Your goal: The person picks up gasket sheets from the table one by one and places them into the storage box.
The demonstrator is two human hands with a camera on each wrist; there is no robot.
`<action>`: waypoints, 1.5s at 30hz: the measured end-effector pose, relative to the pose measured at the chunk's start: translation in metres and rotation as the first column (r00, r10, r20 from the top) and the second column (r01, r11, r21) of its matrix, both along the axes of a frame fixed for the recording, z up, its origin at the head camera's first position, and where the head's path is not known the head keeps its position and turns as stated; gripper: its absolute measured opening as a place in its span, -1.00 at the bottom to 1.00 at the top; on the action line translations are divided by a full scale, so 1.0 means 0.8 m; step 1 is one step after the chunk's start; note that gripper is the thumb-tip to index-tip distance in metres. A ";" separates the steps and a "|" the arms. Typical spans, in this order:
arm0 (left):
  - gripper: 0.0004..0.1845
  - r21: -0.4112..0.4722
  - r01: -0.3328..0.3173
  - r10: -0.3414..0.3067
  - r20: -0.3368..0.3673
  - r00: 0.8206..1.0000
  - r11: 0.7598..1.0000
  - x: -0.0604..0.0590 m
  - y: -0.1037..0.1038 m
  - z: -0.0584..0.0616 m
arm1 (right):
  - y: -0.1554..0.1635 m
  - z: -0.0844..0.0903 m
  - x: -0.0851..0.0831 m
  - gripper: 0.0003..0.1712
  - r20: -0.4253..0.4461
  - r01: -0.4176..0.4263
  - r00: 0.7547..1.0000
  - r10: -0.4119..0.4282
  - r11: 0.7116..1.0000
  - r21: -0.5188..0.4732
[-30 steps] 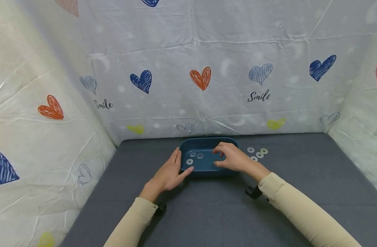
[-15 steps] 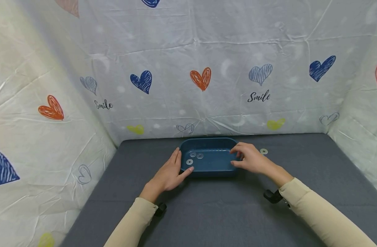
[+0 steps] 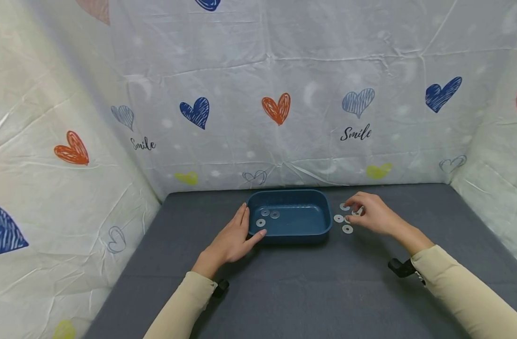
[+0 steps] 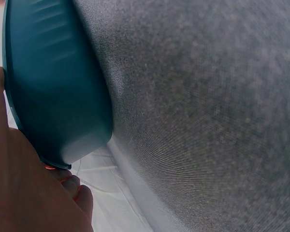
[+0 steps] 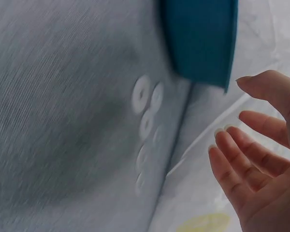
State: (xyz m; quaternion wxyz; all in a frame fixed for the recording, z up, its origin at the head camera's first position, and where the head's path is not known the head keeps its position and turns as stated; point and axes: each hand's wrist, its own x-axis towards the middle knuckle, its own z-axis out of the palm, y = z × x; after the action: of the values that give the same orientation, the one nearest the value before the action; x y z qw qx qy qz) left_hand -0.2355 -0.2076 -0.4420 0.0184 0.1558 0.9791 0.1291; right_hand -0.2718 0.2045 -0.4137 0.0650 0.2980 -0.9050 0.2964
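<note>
- Blue plastic tray [image 3: 302,219]: it lies between the two hands on the grey bench [image 3: 283,292], with three washers in the tray [image 3: 265,217] at the end nearest the left hand.
- Left hand [image 3: 233,238]: fingers straight and relaxed, resting against the tray's short end wall, thumb near the front corner; placed as it was one second ago.
- Right hand [image 3: 374,217]: one second ago it was over the tray's interior, half a second ago at the tray's rim; now it is clear of the tray, over the loose washers [image 3: 342,219] lying on the bench just beside it. Its fingertips are down among them; the head view does not show whether one is pinched, and the right wrist view shows the fingers spread and loosely bent.
- Edges: the heart-printed sheet [image 3: 279,108] rises just beyond both hands and the tray, and closes both sides further out.
- Open room: bare bench surface extends from the hands back toward the person and outward past the right hand.
</note>
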 end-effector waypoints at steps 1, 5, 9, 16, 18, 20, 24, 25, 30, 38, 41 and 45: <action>0.14 0.000 0.001 -0.001 0.000 1.000 1.000 0.000 0.000 0.000 | 0.005 -0.001 -0.001 -0.68 -0.001 0.010 1.000 -0.010 1.000 0.007; 0.14 0.002 0.007 -0.007 -0.013 1.000 1.000 -0.001 0.000 0.001 | 0.022 -0.007 -0.007 -0.65 -0.002 0.055 0.998 -0.055 0.998 0.029; 0.14 0.002 0.006 -0.006 -0.021 1.000 1.000 -0.001 0.001 0.001 | 0.038 -0.014 -0.017 -0.62 0.003 0.093 0.996 -0.094 0.995 0.036; 0.14 0.001 0.004 -0.004 -0.016 1.000 1.000 -0.002 0.002 0.001 | 0.060 -0.028 -0.035 -0.58 0.044 0.150 0.987 -0.153 0.986 0.067; 0.15 0.000 0.003 -0.003 -0.017 1.000 1.000 -0.003 0.001 0.000 | 0.064 -0.032 -0.040 -0.58 0.061 0.164 0.984 -0.168 0.984 0.074; 0.14 -0.002 0.002 -0.002 -0.018 1.000 1.000 -0.003 0.001 -0.001 | 0.067 -0.036 -0.045 -0.58 0.073 0.172 0.981 -0.178 0.982 0.076; 0.14 -0.004 0.001 -0.001 -0.016 1.000 1.000 -0.002 0.002 -0.001 | 0.070 -0.045 -0.052 -0.59 0.081 0.185 0.978 -0.191 0.980 0.076; 0.14 -0.004 0.002 -0.002 -0.017 1.000 1.000 -0.002 0.002 -0.001 | 0.070 -0.048 -0.054 -0.59 0.081 0.187 0.978 -0.193 0.979 0.076; 0.13 -0.001 0.001 -0.001 -0.010 1.000 1.000 -0.001 0.002 0.000 | 0.066 -0.058 -0.061 -0.61 0.081 0.209 0.973 -0.215 0.975 0.074; 0.13 0.008 0.000 0.000 -0.010 1.000 1.000 -0.003 0.000 -0.005 | 0.056 -0.057 -0.068 -0.60 0.132 0.228 0.963 -0.235 0.971 0.067; 0.14 0.005 -0.006 0.006 -0.005 1.000 1.000 -0.003 0.000 -0.004 | 0.054 -0.055 -0.070 -0.58 0.142 0.224 0.962 -0.233 0.972 0.072; 0.13 0.003 -0.005 0.005 -0.003 1.000 1.000 -0.002 0.000 -0.004 | 0.053 -0.057 -0.073 -0.57 0.150 0.237 0.957 -0.249 0.967 0.092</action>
State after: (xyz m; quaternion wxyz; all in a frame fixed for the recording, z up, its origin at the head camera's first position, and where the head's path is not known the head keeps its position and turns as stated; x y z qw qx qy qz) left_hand -0.2368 -0.2073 -0.4449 0.0166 0.1538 0.9793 0.1303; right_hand -0.3304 0.2467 -0.4592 0.0169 0.1620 -0.9473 0.2760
